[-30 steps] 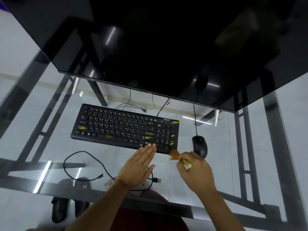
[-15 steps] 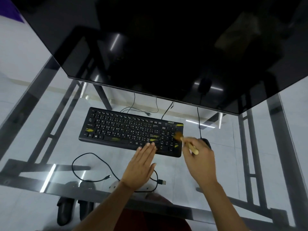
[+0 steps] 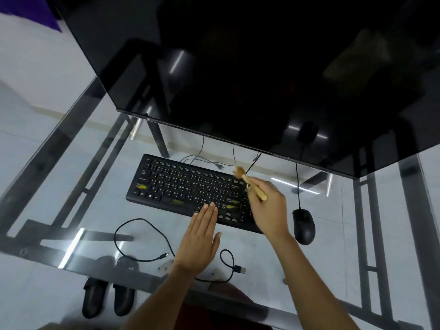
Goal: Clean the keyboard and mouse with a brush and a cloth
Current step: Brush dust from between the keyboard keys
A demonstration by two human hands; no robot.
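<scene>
A black keyboard (image 3: 181, 186) with yellowish smudges on some keys lies on the glass desk (image 3: 71, 177). My left hand (image 3: 201, 236) lies flat, fingers straight, with its fingertips pressing the keyboard's front edge. My right hand (image 3: 269, 206) grips a small wooden-handled brush (image 3: 251, 184) over the keyboard's right end; the blurred bristles reach the top right corner. A black wired mouse (image 3: 304, 226) sits to the right of the keyboard, apart from both hands. No cloth is in view.
A large dark monitor (image 3: 262, 75) overhangs the back of the desk. A loose black USB cable (image 3: 142, 256) curls on the glass in front of the keyboard. Through the glass I see black sandals (image 3: 108, 296) on the floor and the desk's metal frame.
My right hand moved the brush from the keyboard's front right corner up along its right end to the top right corner. My left hand stayed on the front edge. The camera view shifted.
</scene>
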